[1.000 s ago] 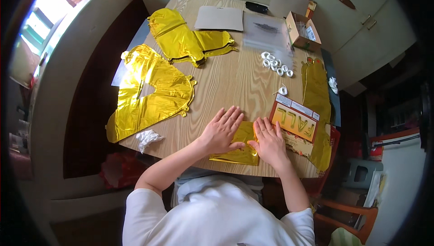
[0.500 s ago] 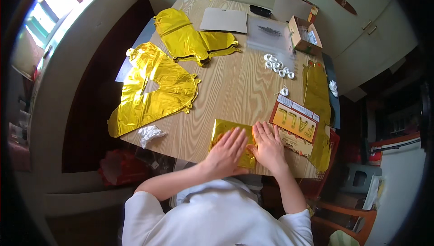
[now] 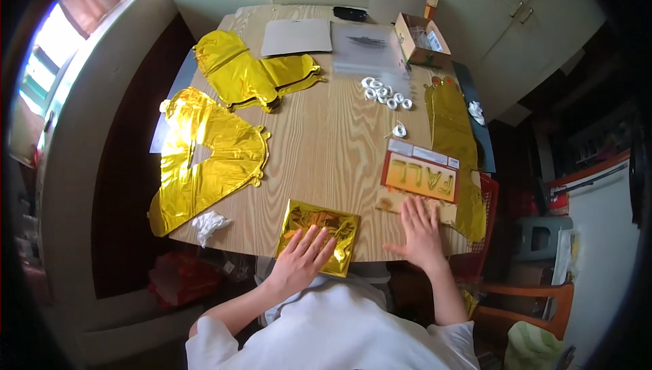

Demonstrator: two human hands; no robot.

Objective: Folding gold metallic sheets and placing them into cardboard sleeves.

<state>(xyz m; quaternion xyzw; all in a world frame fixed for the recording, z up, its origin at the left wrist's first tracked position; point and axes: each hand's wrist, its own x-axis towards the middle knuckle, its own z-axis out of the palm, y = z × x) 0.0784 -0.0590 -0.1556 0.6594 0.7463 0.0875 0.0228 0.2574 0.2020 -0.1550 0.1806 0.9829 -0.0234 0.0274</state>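
Note:
A folded square of shiny gold foil lies at the table's near edge. My left hand rests on it, fingers stretched and holding nothing. My right hand is spread flat to the right, its fingertips over the lower edge of an orange-and-red printed card picturing gold balloon letters. Beyond the card sits a single small white roll of ribbon or string. A long flat gold foil balloon lies right of the card, partly beneath it.
Two flat gold foil balloons, one far and one nearer, lie on the left. Crumpled white tissue sits near the front-left edge. Several white rolls, clear plastic bags, grey card and an open cardboard box occupy the back.
My right hand has left the gold foil square and moved right to the printed card. My left hand is still on the foil, lower down. The whole view has shifted.

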